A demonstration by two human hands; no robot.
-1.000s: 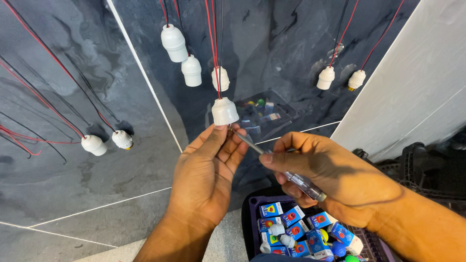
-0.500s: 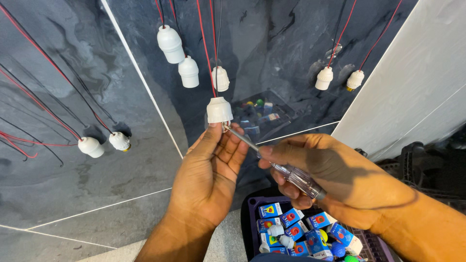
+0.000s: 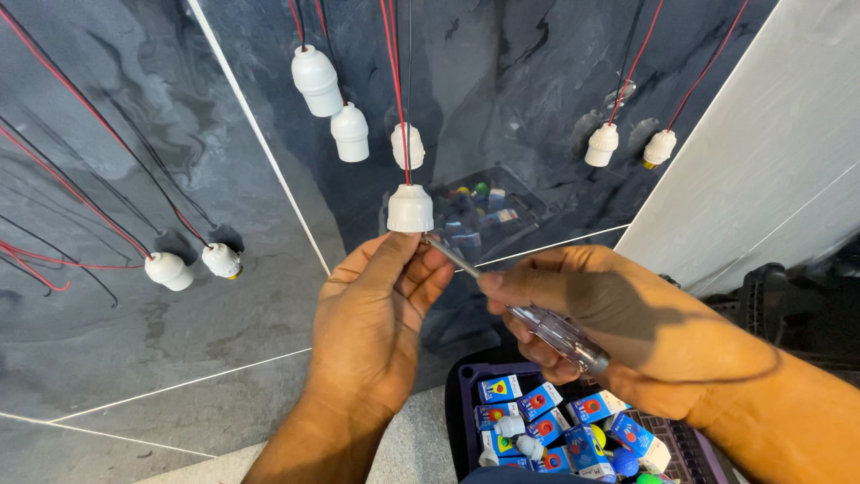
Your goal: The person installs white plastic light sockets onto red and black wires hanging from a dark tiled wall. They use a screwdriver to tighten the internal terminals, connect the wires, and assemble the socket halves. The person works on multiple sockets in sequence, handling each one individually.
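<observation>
Screwdriver (image 3: 537,314) work on a hanging white lamp holder (image 3: 410,209) is the step in hand. Your left hand (image 3: 376,332) cups under the holder, fingers closed around its base. Your right hand (image 3: 618,323) is clamped on the clear-handled screwdriver, its tip angled up to the holder's lower rim. The holder hangs on red and black wires (image 3: 394,81) at centre, before the dark marbled wall (image 3: 134,134). A purple basket (image 3: 461,394) of boxed bulbs sits below. In my judgement, seating the tip squarely calls for a steady holder.

Glossy dark marble-patterned floor (image 3: 107,341) with thin white joints.
A pale wall (image 3: 770,161) fills the upper right of the frame.
</observation>
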